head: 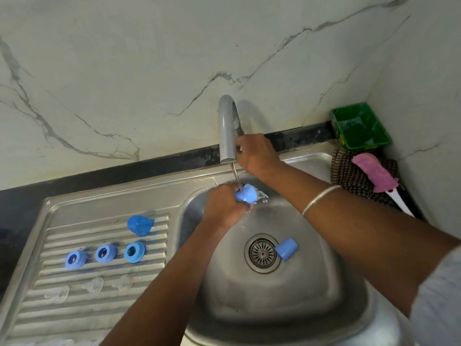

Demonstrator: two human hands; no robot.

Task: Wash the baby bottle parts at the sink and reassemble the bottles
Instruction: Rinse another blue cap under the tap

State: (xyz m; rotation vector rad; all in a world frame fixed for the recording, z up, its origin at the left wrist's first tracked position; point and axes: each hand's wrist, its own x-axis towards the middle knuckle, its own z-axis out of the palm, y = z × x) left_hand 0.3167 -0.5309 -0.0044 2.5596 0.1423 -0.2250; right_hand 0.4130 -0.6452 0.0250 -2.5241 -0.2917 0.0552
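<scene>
Down low on the ribbed drainboard [30,248]: three clear teats [87,287], hard to see. Further: three blue rings [105,253], one blue cap [140,224]. Another cap [287,248] by the drain. Left hand [223,208] curled round a blue cap [245,194] under running water. Right hand [257,153] at the tap [227,128], fingers hidden.

A stainless-steel sink unit [179,186] set in a dark counter [22,196]; on its ribbed drainboard [154,248] a blue bottle cap [140,224], three blue screw rings [105,252] in a row, three clear teats [94,284] nearer; in the basin [274,303] a pale blue cap [287,248] beside the drain strainer [260,253]; at the right back a green tray [360,126], a checked cloth [354,178], a pink brush [376,173].
</scene>
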